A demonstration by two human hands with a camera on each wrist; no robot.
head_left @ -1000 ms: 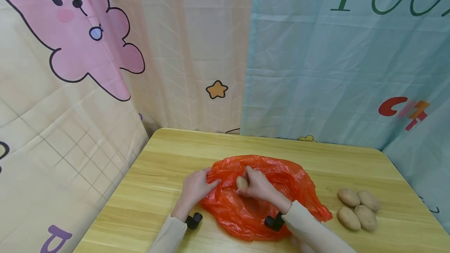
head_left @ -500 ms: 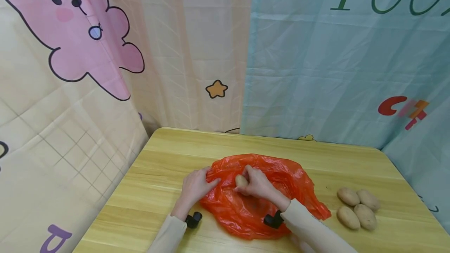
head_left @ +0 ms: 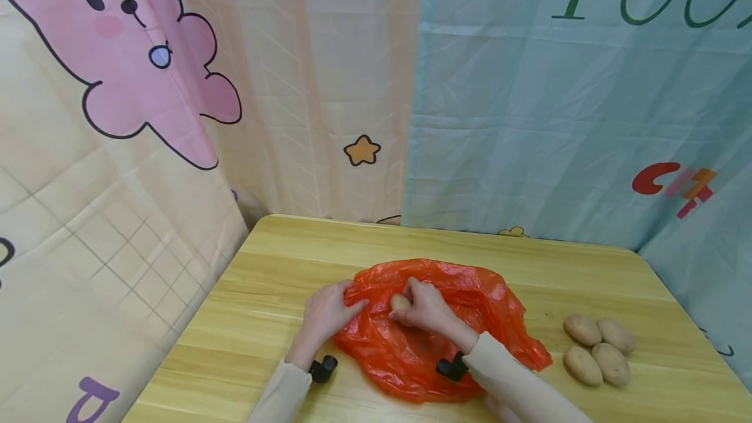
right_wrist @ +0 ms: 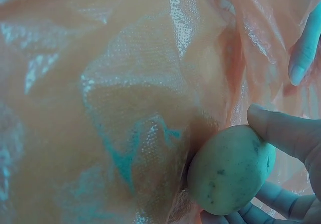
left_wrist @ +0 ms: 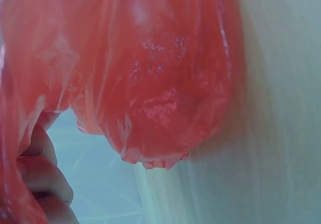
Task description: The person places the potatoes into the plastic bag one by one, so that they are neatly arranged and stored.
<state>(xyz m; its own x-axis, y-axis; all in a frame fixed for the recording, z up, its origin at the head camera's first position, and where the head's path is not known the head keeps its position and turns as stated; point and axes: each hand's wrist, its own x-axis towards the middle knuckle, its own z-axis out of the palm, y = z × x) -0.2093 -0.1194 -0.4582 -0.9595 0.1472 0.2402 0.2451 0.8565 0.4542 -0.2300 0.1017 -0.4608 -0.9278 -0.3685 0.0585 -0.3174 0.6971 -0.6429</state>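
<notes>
A thin red plastic bag (head_left: 493,292) lies spread wide on the table, its mouth facing up. My left hand (head_left: 329,311) grips the bag's left rim, with the thumb over the inside and curled fingers (left_wrist: 47,179) behind the plastic in the left wrist view. Within the bag's mouth, near its left side, my right hand (head_left: 427,307) holds a potato (right_wrist: 230,171) between thumb and fingers. In the right wrist view that potato is pale, with small dark specks, and sits against the bag's wrinkled inner side. The left thumb shows at the upper right there.
Several potatoes (head_left: 599,348) sit in a cluster on the right side of the wooden table (head_left: 294,247). Printed curtains (head_left: 499,116) hang close behind the table's back edge and at both sides. A black wrist camera (head_left: 452,367) overlaps the bag's front part.
My right hand, with the potato, has shifted slightly to the left inside the bag. The left hand keeps its hold on the rim, and the potato cluster has stayed put.
</notes>
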